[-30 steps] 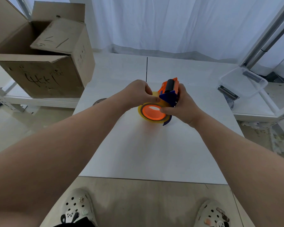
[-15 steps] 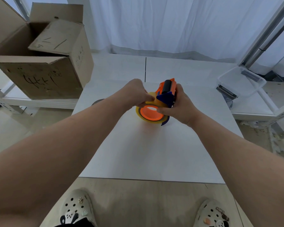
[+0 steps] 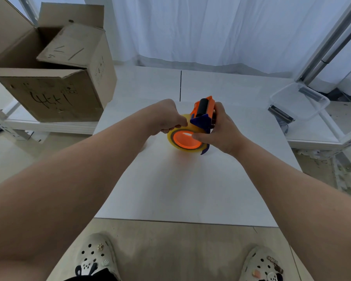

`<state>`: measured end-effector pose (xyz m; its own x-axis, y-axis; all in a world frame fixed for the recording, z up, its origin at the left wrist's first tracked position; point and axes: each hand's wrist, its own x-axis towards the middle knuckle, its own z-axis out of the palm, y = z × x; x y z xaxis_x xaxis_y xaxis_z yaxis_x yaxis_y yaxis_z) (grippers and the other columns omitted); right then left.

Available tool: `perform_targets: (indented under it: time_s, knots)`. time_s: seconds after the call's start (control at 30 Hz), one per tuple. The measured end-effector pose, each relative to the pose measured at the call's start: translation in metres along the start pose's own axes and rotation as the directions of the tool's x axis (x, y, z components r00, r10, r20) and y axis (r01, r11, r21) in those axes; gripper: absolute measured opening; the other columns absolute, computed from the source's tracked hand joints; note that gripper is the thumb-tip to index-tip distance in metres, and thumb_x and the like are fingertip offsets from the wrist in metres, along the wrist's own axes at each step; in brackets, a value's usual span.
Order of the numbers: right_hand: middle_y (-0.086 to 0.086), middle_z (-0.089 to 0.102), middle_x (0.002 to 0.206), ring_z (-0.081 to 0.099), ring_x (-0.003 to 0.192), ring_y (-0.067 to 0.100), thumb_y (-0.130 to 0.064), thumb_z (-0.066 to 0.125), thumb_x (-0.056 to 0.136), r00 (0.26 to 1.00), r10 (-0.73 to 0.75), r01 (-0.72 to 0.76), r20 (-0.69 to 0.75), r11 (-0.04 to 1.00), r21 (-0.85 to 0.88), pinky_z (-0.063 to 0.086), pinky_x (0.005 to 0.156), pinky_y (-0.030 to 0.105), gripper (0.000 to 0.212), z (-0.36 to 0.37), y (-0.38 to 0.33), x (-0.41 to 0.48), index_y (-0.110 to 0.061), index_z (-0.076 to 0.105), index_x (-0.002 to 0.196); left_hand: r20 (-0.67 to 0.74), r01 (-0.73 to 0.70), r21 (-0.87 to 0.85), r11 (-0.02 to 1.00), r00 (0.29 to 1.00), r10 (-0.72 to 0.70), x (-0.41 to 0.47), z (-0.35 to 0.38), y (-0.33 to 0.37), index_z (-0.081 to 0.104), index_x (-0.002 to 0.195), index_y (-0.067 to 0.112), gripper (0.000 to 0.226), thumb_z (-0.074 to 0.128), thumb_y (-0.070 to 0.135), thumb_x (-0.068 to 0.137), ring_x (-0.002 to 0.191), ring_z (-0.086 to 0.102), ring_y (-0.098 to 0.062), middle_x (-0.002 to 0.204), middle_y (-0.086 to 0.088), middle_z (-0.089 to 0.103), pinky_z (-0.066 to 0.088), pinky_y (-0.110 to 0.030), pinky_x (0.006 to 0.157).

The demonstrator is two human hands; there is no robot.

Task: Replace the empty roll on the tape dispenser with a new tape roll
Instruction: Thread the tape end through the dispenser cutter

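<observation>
- Flat, matte white surface spans the middle.
- Open corrugated cardboard box stands on a shelf at the left.
- Right hand clasps the orange-and-blue plastic tape dispenser over the surface.
- Left hand pinches the glossy yellowish tape roll ringing the dispenser's round orange hub.

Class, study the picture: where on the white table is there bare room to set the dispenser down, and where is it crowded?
Bare: the wide stretch of table from the tape dispenser to the near edge, and the far strip toward the curtain. Crowded: the middle, where the left hand and right hand hold dispenser and tape roll.
</observation>
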<state>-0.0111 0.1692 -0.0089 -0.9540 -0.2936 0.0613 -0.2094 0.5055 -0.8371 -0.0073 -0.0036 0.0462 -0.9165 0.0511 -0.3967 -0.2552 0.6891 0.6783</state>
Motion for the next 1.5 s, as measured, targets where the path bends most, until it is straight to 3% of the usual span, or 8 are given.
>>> perform_targets:
  time_s: [0.1, 0.3, 0.53, 0.67, 0.9, 1.07, 1.2, 1.5]
  knots:
    - [0.004, 0.058, 0.112, 0.06, 0.101, 0.026, -0.013, 0.082, 0.066, 1.0, 0.008, -0.007, 0.007, 1.0, -0.011, 0.057, 0.083, 0.04, 0.071, -0.002, 0.002, 0.0, -0.015, 0.036, 0.12, -0.008, -0.018, 0.01, 1.0, 1.0, 0.018, 0.0, -0.002, -0.003, 0.064, 0.083, -0.002, 0.018, 0.061, 0.016, 0.084, 0.053, 0.04, -0.017, 0.062, -0.008, 0.048, 0.035, -0.024, 0.051]
    - [-0.006, 0.056, 0.102, 0.059, 0.095, 0.022, -0.013, 0.082, 0.067, 1.0, -0.006, 0.007, 0.001, 0.998, -0.056, 0.055, 0.076, 0.033, 0.068, -0.007, 0.001, -0.002, -0.022, 0.036, 0.117, -0.037, -0.055, -0.043, 0.998, 0.998, 0.053, 0.003, -0.008, -0.006, 0.068, 0.092, -0.002, 0.021, 0.062, 0.017, 0.087, 0.057, 0.054, -0.011, 0.069, -0.005, 0.06, 0.047, -0.014, 0.051]
    - [0.006, 0.065, 0.099, 0.063, 0.088, 0.026, -0.011, 0.077, 0.069, 0.995, -0.092, 0.086, -0.038, 0.987, -0.133, 0.055, 0.076, 0.042, 0.063, -0.007, 0.006, -0.005, -0.015, 0.038, 0.119, -0.086, -0.058, -0.08, 0.995, 0.995, 0.051, 0.008, 0.0, -0.01, 0.069, 0.093, -0.005, 0.022, 0.067, 0.012, 0.079, 0.085, 0.07, -0.024, 0.09, -0.018, 0.072, 0.055, -0.037, 0.089]
    - [0.006, 0.065, 0.096, 0.062, 0.086, 0.027, -0.012, 0.077, 0.069, 0.992, -0.125, 0.118, -0.033, 0.979, -0.166, 0.054, 0.072, 0.041, 0.062, -0.006, 0.006, -0.005, -0.014, 0.039, 0.118, -0.062, -0.033, -0.171, 0.985, 0.998, 0.022, 0.007, -0.002, -0.011, 0.065, 0.084, 0.0, 0.011, 0.069, 0.007, 0.077, 0.069, 0.066, -0.018, 0.081, -0.014, 0.068, 0.058, -0.029, 0.076]
    - [0.002, 0.062, 0.097, 0.061, 0.083, 0.023, -0.017, 0.075, 0.071, 0.988, -0.155, 0.153, 0.01, 0.965, -0.213, 0.056, 0.07, 0.041, 0.062, -0.006, 0.01, 0.0, -0.019, 0.038, 0.121, 0.016, 0.009, -0.354, 0.935, 1.0, -0.003, 0.003, -0.007, -0.012, 0.058, 0.08, 0.012, 0.018, 0.068, -0.003, 0.076, 0.056, 0.042, -0.012, 0.066, -0.003, 0.05, 0.037, -0.02, 0.052]
    - [0.006, 0.062, 0.096, 0.062, 0.082, 0.026, -0.018, 0.073, 0.072, 0.986, -0.17, 0.166, 0.005, 0.957, -0.238, 0.057, 0.06, 0.04, 0.06, -0.005, 0.006, 0.0, -0.02, 0.037, 0.12, 0.043, 0.108, -0.364, 0.925, 0.994, -0.099, 0.005, -0.01, -0.015, 0.064, 0.101, -0.003, 0.026, 0.067, 0.002, 0.076, 0.057, 0.045, -0.012, 0.079, -0.009, 0.058, 0.041, -0.019, 0.053]
    - [0.006, 0.061, 0.095, 0.064, 0.076, 0.024, -0.018, 0.074, 0.073, 0.984, -0.177, 0.176, 0.019, 0.955, -0.24, 0.057, 0.048, 0.036, 0.061, -0.005, 0.005, -0.001, -0.019, 0.036, 0.121, 0.081, 0.157, -0.371, 0.915, 0.987, -0.137, 0.005, -0.01, -0.012, 0.06, 0.099, -0.001, 0.032, 0.074, 0.021, 0.079, 0.054, 0.046, -0.009, 0.074, -0.005, 0.062, 0.043, -0.015, 0.049]
    - [0.001, 0.06, 0.096, 0.062, 0.076, 0.019, -0.019, 0.075, 0.073, 0.986, -0.166, 0.169, 0.032, 0.96, -0.223, 0.055, 0.052, 0.028, 0.061, -0.005, 0.004, 0.0, -0.02, 0.036, 0.121, 0.03, 0.139, -0.286, 0.948, 0.99, -0.136, 0.009, -0.008, -0.017, 0.068, 0.101, -0.006, 0.04, 0.079, 0.022, 0.074, 0.058, 0.04, -0.014, 0.083, -0.011, 0.058, 0.037, -0.023, 0.06]
